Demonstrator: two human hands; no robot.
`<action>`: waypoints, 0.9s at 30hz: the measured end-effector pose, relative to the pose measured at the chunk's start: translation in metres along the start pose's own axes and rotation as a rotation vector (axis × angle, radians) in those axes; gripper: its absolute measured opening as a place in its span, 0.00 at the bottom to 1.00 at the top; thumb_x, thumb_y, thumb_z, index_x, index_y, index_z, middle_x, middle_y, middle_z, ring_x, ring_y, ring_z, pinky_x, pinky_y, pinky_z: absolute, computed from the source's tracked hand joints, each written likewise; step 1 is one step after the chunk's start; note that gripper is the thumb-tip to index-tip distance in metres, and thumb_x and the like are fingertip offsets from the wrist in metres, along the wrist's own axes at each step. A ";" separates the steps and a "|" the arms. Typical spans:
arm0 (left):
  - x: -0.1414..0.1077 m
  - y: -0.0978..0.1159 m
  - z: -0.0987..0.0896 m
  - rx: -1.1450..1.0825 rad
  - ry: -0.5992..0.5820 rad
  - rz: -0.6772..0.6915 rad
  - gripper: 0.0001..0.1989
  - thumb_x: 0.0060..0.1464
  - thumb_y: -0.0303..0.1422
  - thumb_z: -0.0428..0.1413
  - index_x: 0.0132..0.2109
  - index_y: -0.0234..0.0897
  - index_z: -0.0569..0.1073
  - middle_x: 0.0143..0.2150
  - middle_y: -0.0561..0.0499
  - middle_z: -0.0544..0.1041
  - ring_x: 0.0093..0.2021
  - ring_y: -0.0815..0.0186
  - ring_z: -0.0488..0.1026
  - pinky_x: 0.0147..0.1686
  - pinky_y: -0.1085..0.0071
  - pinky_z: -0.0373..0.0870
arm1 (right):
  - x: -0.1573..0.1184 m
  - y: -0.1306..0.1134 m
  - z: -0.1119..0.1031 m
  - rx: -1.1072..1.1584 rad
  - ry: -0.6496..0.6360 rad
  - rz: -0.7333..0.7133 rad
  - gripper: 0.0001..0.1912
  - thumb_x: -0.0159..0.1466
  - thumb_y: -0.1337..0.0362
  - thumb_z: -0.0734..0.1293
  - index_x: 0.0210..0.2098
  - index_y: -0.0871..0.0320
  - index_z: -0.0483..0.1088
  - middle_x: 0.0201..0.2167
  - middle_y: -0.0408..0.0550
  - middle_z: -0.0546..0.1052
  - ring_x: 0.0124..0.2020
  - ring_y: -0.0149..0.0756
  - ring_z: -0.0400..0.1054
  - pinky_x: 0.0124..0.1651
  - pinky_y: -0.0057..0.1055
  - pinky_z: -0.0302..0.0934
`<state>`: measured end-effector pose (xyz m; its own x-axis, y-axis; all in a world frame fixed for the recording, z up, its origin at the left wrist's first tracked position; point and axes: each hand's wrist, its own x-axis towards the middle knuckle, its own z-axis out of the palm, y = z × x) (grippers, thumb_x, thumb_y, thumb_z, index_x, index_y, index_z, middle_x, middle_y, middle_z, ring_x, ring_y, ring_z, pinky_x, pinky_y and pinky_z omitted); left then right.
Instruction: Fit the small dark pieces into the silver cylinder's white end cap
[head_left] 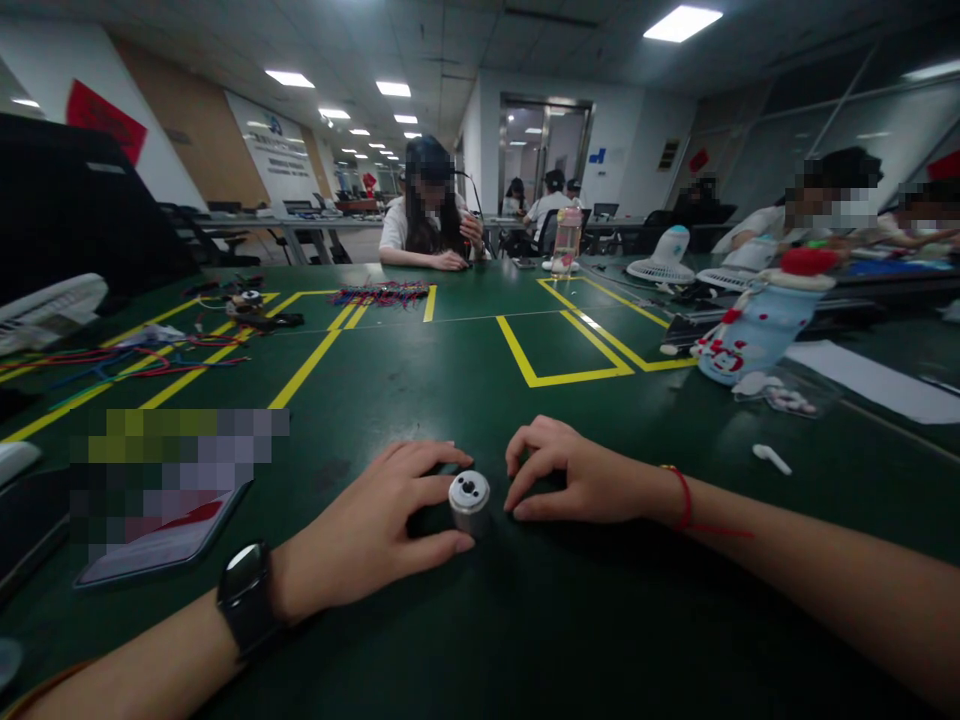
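Note:
A small silver metal cylinder stands upright on the dark green table, with holes in its top face. My left hand, below a black watch, lies around the cylinder's left side, its fingers behind and beside it and its thumb in front. Whether the fingertips press on the metal is hard to tell; the hand's shape is a loose, open curve. To the right of the cylinder, my right hand rests on the table with bent, parted fingers and nothing between them. A red string circles that wrist.
Coloured wires and small parts lie at the left, near a flat sheet. On the right are a blue bottle, a white earbud, paper and small fans. Across the table sits a person.

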<state>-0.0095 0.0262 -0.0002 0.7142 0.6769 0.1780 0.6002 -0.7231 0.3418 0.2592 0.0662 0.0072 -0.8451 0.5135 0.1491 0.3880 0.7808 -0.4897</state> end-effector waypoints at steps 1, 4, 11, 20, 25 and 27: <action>0.000 0.000 0.000 -0.001 0.005 0.001 0.15 0.58 0.41 0.58 0.51 0.47 0.72 0.60 0.50 0.65 0.59 0.54 0.62 0.57 0.53 0.59 | 0.000 0.001 0.000 -0.004 -0.002 -0.005 0.10 0.61 0.55 0.69 0.39 0.49 0.79 0.43 0.45 0.71 0.45 0.36 0.62 0.50 0.38 0.53; 0.001 -0.001 0.001 -0.002 0.020 0.007 0.14 0.57 0.41 0.58 0.50 0.47 0.73 0.59 0.50 0.66 0.58 0.53 0.63 0.56 0.53 0.60 | -0.001 0.000 0.000 -0.013 -0.002 -0.012 0.09 0.61 0.55 0.69 0.38 0.49 0.79 0.43 0.45 0.71 0.44 0.36 0.62 0.50 0.39 0.53; 0.000 -0.001 0.000 -0.003 0.001 -0.003 0.15 0.58 0.42 0.58 0.52 0.48 0.72 0.60 0.51 0.65 0.59 0.54 0.62 0.57 0.53 0.60 | 0.000 0.004 -0.007 0.228 0.120 0.063 0.13 0.60 0.56 0.70 0.41 0.55 0.77 0.42 0.48 0.73 0.43 0.35 0.66 0.47 0.35 0.59; -0.001 -0.001 -0.001 -0.019 0.015 -0.003 0.16 0.57 0.41 0.58 0.53 0.48 0.72 0.60 0.51 0.66 0.58 0.54 0.63 0.57 0.53 0.60 | -0.006 0.081 -0.026 0.313 0.712 0.562 0.16 0.60 0.54 0.65 0.34 0.62 0.73 0.27 0.46 0.73 0.26 0.30 0.63 0.30 0.30 0.57; -0.002 -0.002 -0.001 -0.020 0.013 -0.009 0.17 0.57 0.42 0.58 0.53 0.48 0.72 0.60 0.50 0.66 0.58 0.53 0.63 0.56 0.53 0.61 | -0.007 0.080 -0.023 0.260 0.631 0.544 0.17 0.60 0.53 0.65 0.34 0.62 0.73 0.28 0.46 0.74 0.27 0.31 0.64 0.32 0.30 0.57; -0.002 -0.001 -0.001 -0.021 0.019 -0.006 0.17 0.57 0.42 0.58 0.53 0.48 0.73 0.60 0.50 0.66 0.58 0.53 0.63 0.57 0.54 0.60 | -0.006 0.072 -0.021 0.224 0.550 0.518 0.15 0.59 0.54 0.66 0.34 0.61 0.75 0.27 0.46 0.74 0.27 0.32 0.64 0.32 0.31 0.56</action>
<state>-0.0121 0.0255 -0.0003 0.7038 0.6836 0.1933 0.5964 -0.7164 0.3621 0.3002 0.1262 -0.0106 -0.2504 0.9405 0.2299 0.5497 0.3336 -0.7659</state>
